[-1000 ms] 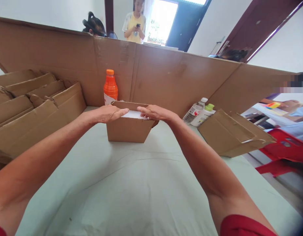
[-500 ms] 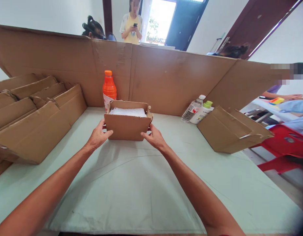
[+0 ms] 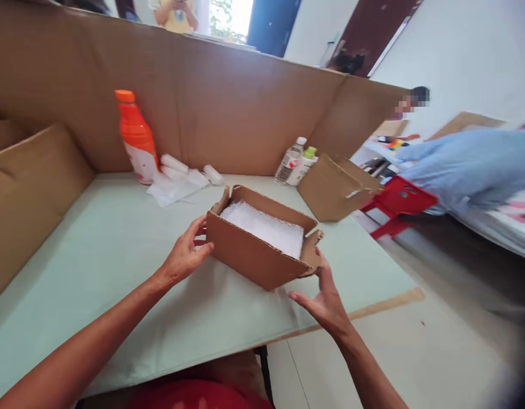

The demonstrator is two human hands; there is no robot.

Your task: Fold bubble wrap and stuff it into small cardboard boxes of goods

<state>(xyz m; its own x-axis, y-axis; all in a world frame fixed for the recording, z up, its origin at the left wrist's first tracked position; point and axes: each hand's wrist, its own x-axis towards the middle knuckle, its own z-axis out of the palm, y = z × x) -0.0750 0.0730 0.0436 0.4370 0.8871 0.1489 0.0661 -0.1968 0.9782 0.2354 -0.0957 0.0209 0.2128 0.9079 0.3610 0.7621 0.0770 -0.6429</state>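
Cardboard box, brown and open-topped, sat at a slant in the middle of the frame, over a pale green, cloth-covered surface; whether its base touched the cloth could not be told. White, bubbly-looking packing lay inside it. The left hand gripped the left end, thumb against the front face and fingers round the corner. The right hand was spread, its fingers at the ragged flap on the right end and its thumb clear of the cardboard.

That uneven hold looked like the main risk: with weight on the right side, the box might twist out of the left hand. The flap could also bend or tear under pressure, and a steeper tilt might let the packing slide out. At upper left, a tall orange plastic bottle stood beside white cylinders and crumpled clear plastic; a wide swing could knock them. The surface's edge ran near the right hand, so a slip there might drop the box onto the pale tiled floor.
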